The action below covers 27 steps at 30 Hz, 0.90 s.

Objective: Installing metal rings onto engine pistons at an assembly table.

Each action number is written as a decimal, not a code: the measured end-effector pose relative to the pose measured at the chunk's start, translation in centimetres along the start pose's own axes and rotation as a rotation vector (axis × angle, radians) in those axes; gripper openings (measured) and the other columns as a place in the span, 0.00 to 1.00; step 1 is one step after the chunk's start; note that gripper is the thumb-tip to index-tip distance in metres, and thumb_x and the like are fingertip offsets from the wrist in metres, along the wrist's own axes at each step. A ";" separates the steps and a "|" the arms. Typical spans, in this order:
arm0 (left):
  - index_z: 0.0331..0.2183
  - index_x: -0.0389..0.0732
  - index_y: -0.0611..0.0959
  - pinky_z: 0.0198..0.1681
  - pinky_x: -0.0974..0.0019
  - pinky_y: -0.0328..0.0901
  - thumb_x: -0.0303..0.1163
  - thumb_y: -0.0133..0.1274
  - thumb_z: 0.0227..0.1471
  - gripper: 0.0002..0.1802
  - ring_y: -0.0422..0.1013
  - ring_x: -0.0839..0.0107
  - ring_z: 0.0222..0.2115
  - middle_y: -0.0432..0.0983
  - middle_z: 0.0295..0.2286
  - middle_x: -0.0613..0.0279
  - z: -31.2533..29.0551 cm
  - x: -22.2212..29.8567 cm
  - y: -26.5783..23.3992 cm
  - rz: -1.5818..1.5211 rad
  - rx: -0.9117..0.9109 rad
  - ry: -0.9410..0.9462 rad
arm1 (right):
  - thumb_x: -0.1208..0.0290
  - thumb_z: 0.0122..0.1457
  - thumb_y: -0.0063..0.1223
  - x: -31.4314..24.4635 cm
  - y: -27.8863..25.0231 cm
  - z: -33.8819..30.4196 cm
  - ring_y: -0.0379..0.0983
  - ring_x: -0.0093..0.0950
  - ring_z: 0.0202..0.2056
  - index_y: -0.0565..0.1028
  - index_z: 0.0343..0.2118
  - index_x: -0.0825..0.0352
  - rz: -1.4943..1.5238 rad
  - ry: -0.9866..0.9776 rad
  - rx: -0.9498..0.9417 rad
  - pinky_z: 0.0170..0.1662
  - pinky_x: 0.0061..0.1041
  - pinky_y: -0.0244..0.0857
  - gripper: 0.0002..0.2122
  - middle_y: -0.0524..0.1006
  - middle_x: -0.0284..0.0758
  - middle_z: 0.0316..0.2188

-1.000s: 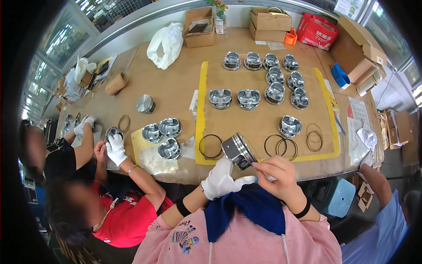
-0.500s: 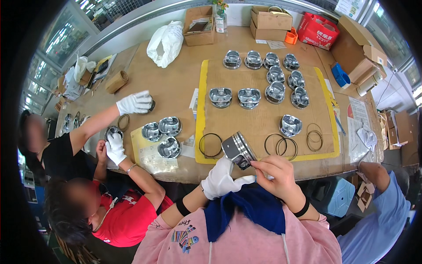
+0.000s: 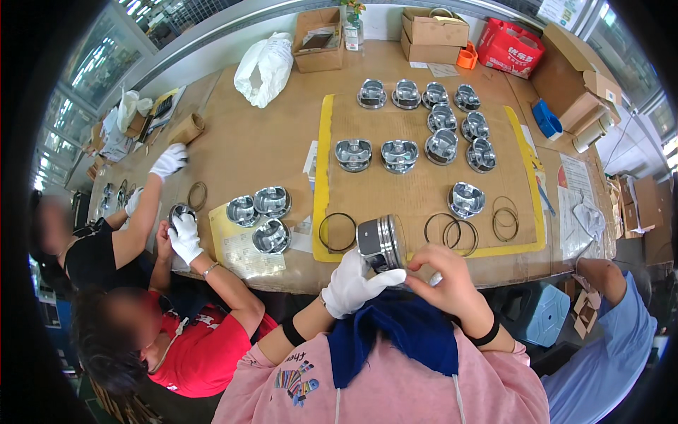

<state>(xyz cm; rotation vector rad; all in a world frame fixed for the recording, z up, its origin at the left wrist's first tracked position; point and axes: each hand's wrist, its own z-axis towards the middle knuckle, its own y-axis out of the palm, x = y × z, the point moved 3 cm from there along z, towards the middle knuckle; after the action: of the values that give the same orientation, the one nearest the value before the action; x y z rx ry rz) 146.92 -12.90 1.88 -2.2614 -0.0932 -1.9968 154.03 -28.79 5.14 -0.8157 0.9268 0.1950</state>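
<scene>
A silver piston with a dark skirt (image 3: 372, 241) lies tilted on its side in my left hand (image 3: 351, 285), which wears a white glove and is closed around its lower part. Its grooved end points right. At that end a thin piston ring (image 3: 403, 237) shows faintly, pinched at its lower part by the thumb and forefinger of my bare right hand (image 3: 448, 280). On the cardboard beyond my hands lie a dark ring (image 3: 337, 215) to the left and several loose rings to the right. A single piston (image 3: 467, 200) stands close to those right-hand rings.
More pistons (image 3: 442, 146) stand on the yellow-edged cardboard (image 3: 395, 194). Three pistons (image 3: 270, 236) sit on papers at left. Two co-workers with gloved hands (image 3: 185, 239) handle parts there; another person's arm (image 3: 600, 279) is at right. Boxes (image 3: 434, 35) and a white bag (image 3: 263, 69) line the back.
My left hand has turned the piston more level, its grooved end now facing right. My right hand has shifted slightly, its fingers curling in. The far-left co-worker's gloved hand has drawn back left.
</scene>
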 end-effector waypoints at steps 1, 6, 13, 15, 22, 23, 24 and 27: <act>0.31 0.37 0.77 0.33 0.69 0.65 0.41 0.65 0.38 0.21 0.69 0.73 0.27 0.75 0.25 0.61 -0.1 -0.1 0.1 0.006 0.008 0.004 | 0.78 0.43 0.59 0.6 -0.2 0.2 0.72 0.35 0.29 0.73 0.30 0.66 0.047 0.005 0.021 0.32 0.28 0.65 0.09 0.75 0.37 0.27; 0.28 0.38 0.77 0.27 0.71 0.64 0.39 0.65 0.38 0.19 0.66 0.78 0.21 0.73 0.21 0.65 -0.4 0.0 0.6 -0.011 -0.004 0.035 | 0.77 0.47 0.57 2.4 0.0 2.3 0.72 0.36 0.33 0.74 0.33 0.68 -0.030 -0.055 0.178 0.36 0.29 0.64 0.09 0.75 0.36 0.29; 0.26 0.37 0.75 0.24 0.73 0.60 0.38 0.66 0.36 0.19 0.60 0.81 0.20 0.68 0.18 0.69 -0.4 -0.1 0.4 -0.022 -0.078 0.046 | 0.79 0.48 0.54 4.1 0.6 2.1 0.70 0.37 0.33 0.73 0.31 0.67 -0.011 -0.041 0.117 0.35 0.29 0.63 0.06 0.75 0.37 0.29; 0.26 0.36 0.74 0.24 0.74 0.60 0.37 0.66 0.36 0.19 0.59 0.81 0.20 0.67 0.18 0.70 -0.4 0.2 0.5 -0.037 -0.089 0.052 | 0.79 0.49 0.53 4.5 0.9 1.9 0.70 0.36 0.33 0.72 0.30 0.67 0.047 0.007 0.118 0.36 0.29 0.62 0.05 0.74 0.36 0.29; 0.32 0.37 0.77 0.30 0.70 0.63 0.39 0.66 0.35 0.23 0.64 0.74 0.22 0.71 0.22 0.65 -0.3 1.0 0.0 0.095 -0.265 0.155 | 0.77 0.51 0.52 5.2 0.5 1.3 0.69 0.35 0.34 0.72 0.31 0.66 0.117 -0.042 0.045 0.38 0.30 0.61 0.04 0.73 0.35 0.29; 0.31 0.37 0.77 0.31 0.69 0.63 0.40 0.66 0.34 0.23 0.65 0.71 0.23 0.71 0.22 0.64 -0.2 1.2 0.0 0.137 -0.294 0.194 | 0.77 0.51 0.52 4.8 0.1 1.5 0.69 0.35 0.34 0.72 0.31 0.66 0.121 -0.063 0.009 0.39 0.30 0.61 0.04 0.73 0.35 0.29; 0.31 0.38 0.77 0.31 0.67 0.63 0.41 0.66 0.34 0.23 0.66 0.69 0.23 0.72 0.22 0.62 -0.1 1.5 0.0 0.179 -0.325 0.231 | 0.77 0.51 0.52 4.5 -0.1 1.6 0.69 0.35 0.34 0.72 0.31 0.66 0.123 -0.082 -0.025 0.39 0.30 0.61 0.04 0.73 0.35 0.29; 0.29 0.40 0.77 0.32 0.64 0.64 0.43 0.65 0.33 0.22 0.69 0.60 0.25 0.73 0.24 0.58 0.0 2.3 0.1 0.263 -0.388 0.220 | 0.76 0.52 0.52 4.6 -0.4 1.4 0.69 0.35 0.35 0.72 0.31 0.66 0.186 -0.056 -0.082 0.40 0.30 0.61 0.04 0.73 0.35 0.29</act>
<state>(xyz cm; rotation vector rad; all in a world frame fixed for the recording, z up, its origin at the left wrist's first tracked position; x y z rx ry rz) 147.24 -13.09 4.12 -2.0884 0.6296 -2.2460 157.88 -28.91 2.24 -0.7950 0.9469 0.4183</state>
